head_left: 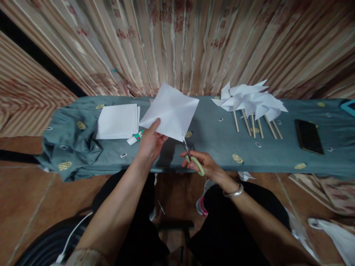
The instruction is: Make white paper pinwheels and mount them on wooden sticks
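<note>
A white square of paper (172, 109) with crease lines is pinched by my left hand (152, 142) at its lower left edge, thumb on top. My right hand (203, 162) grips a pair of scissors (197, 165) with pale green handles. The blade tips meet the paper's nearest corner; whether they have cut into it I cannot tell. Just left of my left hand lies a glue stick (134, 137) with a white and green body. Beside it is a stack of white paper sheets (118, 121).
Several white paper pinwheels (251, 99) on wooden sticks lie at the right of the cloth-covered table (222, 147). Farther right are a black phone (308, 136) and a blue-edged object (348, 107). A pleated curtain (177, 44) hangs behind. Paper scraps (246, 176) lie below the front edge.
</note>
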`<state>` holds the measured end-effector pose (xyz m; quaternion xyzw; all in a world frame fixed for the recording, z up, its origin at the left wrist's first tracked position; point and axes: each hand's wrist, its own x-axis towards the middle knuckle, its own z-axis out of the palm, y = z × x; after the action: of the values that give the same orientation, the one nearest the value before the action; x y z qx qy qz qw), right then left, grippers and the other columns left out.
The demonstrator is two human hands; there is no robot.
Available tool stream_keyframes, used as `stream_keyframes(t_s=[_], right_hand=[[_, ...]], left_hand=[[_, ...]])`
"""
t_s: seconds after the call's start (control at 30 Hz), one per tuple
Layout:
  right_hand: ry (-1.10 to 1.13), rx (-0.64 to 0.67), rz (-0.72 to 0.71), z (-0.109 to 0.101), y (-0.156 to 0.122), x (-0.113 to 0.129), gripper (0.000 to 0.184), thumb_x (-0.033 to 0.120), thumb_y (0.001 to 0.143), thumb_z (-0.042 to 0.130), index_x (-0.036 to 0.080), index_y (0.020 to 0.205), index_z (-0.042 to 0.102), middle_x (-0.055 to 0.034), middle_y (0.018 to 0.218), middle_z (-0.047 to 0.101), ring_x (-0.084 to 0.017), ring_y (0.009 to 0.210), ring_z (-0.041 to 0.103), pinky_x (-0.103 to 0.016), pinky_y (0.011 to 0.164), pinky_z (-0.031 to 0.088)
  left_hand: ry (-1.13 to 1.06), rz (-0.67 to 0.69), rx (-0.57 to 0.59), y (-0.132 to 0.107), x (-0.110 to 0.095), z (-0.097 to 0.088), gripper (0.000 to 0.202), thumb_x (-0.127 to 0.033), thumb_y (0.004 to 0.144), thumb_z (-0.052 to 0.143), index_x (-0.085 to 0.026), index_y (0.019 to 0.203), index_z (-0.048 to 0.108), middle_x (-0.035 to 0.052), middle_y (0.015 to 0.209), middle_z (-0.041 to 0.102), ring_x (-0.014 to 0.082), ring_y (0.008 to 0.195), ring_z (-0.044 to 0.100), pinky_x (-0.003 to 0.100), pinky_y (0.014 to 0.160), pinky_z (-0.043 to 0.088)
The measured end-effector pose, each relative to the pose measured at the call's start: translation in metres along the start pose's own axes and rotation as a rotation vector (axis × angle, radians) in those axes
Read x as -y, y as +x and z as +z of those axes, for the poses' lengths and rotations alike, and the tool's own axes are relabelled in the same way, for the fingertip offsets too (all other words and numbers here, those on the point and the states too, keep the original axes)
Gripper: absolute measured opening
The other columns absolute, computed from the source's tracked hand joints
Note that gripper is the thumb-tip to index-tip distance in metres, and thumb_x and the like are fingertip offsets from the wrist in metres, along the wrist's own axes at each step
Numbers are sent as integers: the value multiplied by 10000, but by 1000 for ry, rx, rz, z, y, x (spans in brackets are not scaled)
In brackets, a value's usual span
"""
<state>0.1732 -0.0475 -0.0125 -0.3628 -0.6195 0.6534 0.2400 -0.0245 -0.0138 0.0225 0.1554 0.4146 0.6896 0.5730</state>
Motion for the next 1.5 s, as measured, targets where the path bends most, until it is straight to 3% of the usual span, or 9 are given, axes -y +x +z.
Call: stream_keyframes(t_s=[0.67,1.03,1.5], right_hand=[[-19,-3,13,-5,0,7,549,598,750,660,153,1073,654,-21,779,596,-106,637,431,-228,525,309],[-5,3,-2,-6,-1,6,545,592,756,664,149,1075,649,-23,789,594,-111,657,451,-232,541,333],[29,0,12,-5,2,5,529,562,756,686,158,1095,647,-15,764,603,-115,670,479,-236,564,367]], left_hand=[[63,-22,44,-2,10,4,271,-257,792,674,-156,1036,610,87,1014,728,233,1024,672,357,879,558],[73,-20,56,-3,8,3,346,-280,789,682,-161,1102,594,91,1034,726,226,1008,678,352,870,560],[74,-24,28,-7,7,4,281,-249,780,681,-134,1027,613,118,1026,722,252,1024,672,393,882,555]])
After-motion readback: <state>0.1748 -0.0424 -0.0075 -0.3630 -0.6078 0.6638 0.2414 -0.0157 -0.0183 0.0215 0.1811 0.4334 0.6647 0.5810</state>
